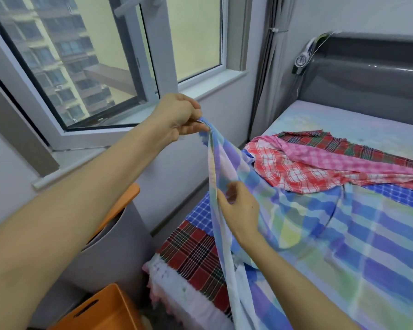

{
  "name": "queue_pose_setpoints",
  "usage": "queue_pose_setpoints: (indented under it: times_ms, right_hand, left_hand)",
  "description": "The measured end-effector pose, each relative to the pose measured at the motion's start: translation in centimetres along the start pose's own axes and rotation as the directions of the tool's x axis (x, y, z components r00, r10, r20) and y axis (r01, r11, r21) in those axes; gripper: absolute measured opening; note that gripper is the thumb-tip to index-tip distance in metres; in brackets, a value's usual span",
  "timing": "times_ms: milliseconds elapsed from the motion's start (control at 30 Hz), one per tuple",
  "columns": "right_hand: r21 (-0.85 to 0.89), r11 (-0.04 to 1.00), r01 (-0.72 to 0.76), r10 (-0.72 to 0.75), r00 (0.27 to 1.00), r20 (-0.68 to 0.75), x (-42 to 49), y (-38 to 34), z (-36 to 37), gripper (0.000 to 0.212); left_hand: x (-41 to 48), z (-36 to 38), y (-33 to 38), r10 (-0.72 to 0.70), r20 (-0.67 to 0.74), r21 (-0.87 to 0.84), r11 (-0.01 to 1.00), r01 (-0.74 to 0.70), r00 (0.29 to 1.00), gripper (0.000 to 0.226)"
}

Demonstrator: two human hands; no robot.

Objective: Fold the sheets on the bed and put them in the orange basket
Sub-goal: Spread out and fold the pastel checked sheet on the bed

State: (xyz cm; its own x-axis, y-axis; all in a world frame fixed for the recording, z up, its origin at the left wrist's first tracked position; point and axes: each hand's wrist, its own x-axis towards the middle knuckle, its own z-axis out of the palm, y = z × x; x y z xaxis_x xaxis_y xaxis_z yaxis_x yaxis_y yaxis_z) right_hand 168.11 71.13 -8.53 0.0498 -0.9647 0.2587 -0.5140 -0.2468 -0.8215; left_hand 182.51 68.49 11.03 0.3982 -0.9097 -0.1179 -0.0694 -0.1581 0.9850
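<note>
The left hand (179, 117) is pinching a raised corner of the pastel plaid sheet (343, 234), and the right hand (242, 208) is pinching its edge lower down, the rest trailing over the bed (343, 120). It is looking light and limp, so gripping corners and hems seems best.

The big sheet (343, 246) is a pastel plaid of blue, lilac, pale green, yellow and white. Of the other sheets, one is red-and-white checked (284, 172), one pink-and-white checked (332, 160), and one a dark tartan (332, 141) of red and green. At the bed's edge show a red, black and green tartan cloth (196, 253) and a blue-and-white checked cloth (200, 210). The basket (105, 310) is orange, the headboard (367, 86) grey.
</note>
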Motion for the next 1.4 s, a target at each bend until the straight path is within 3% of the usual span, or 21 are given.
queue_pose_setpoints:
  times_ms: [200, 400, 667, 767, 833, 900, 967, 1000, 1067, 1167, 1333, 1400]
  right_hand:
    - [-0.091, 0.996, -0.018, 0.016, 1.0, -0.022, 0.4, -2.7, -1.7, 0.042]
    - [-0.139, 0.973, -0.183, 0.174, 0.982, -0.075, 0.6, -1.5, -2.5, 0.011]
    - [0.177, 0.884, -0.434, 0.459, 0.877, -0.14, -1.2, 8.1, -5.2, 0.006]
    - [0.261, 0.909, -0.325, 0.4, 0.855, -0.329, -2.2, 8.6, -7.2, 0.008]
    - [0.158, 0.971, -0.178, 0.23, 0.87, -0.435, -3.6, 7.8, -8.1, 0.006]
    - [-0.127, 0.992, -0.019, -0.032, 0.92, -0.391, -5.6, 6.8, -7.6, 0.005]
    - [-0.398, 0.897, 0.192, -0.28, 0.944, -0.176, -7.9, 6.6, -5.8, 0.004]
    - [-0.474, 0.839, 0.267, -0.332, 0.942, -0.057, -8.6, 6.6, -4.6, 0.004]
    - [-0.563, 0.759, 0.327, -0.331, 0.938, 0.1, -9.2, 6.3, -2.2, 0.019]
    - [-0.623, 0.725, 0.292, -0.236, 0.956, 0.174, -9.1, 5.2, 0.1, 0.039]
    - [-0.615, 0.747, 0.252, -0.147, 0.965, 0.216, -8.7, 4.1, 2.4, 0.047]
    - [-0.563, 0.797, 0.22, -0.116, 0.97, 0.215, -9.0, 3.2, 2.2, 0.031]
  left_hand:
    - [-4.0, 3.1, 1.7, 0.039, -0.021, -0.013, 0.999, -0.039, 0.999, 0.024]
    - [-5.4, 3.2, 3.3, 0.042, -0.068, -0.037, 0.998, -0.045, 0.997, 0.021]
    - [-3.3, 1.0, 3.3, 0.023, -0.099, -0.117, 0.993, -0.034, 0.995, 0.018]
    - [-2.0, -0.4, 2.9, 0.02, -0.104, -0.119, 0.992, -0.033, 0.994, 0.018]
    - [-1.0, -1.6, 2.7, 0.004, -0.11, -0.162, 0.987, -0.022, 0.994, 0.019]
    - [-0.1, -2.9, 2.7, -0.021, -0.095, -0.218, 0.976, 0.0, 0.995, 0.022]
    - [0.5, -3.8, 2.5, -0.036, -0.078, -0.237, 0.971, 0.016, 0.996, 0.023]
    - [0.7, -4.3, 2.4, -0.04, -0.068, -0.239, 0.971, 0.022, 0.997, 0.023]
    - [0.9, -5.1, 2.2, -0.05, -0.05, -0.242, 0.97, 0.037, 0.997, 0.022]
    - [1.0, -5.7, 2.0, -0.064, -0.038, -0.236, 0.97, 0.053, 0.997, 0.021]
    - [1.5, -6.9, 1.9, -0.07, -0.026, -0.238, 0.969, 0.062, 0.997, 0.018]
    - [1.5, -7.2, 1.9, -0.066, -0.027, -0.235, 0.97, 0.058, 0.997, 0.015]
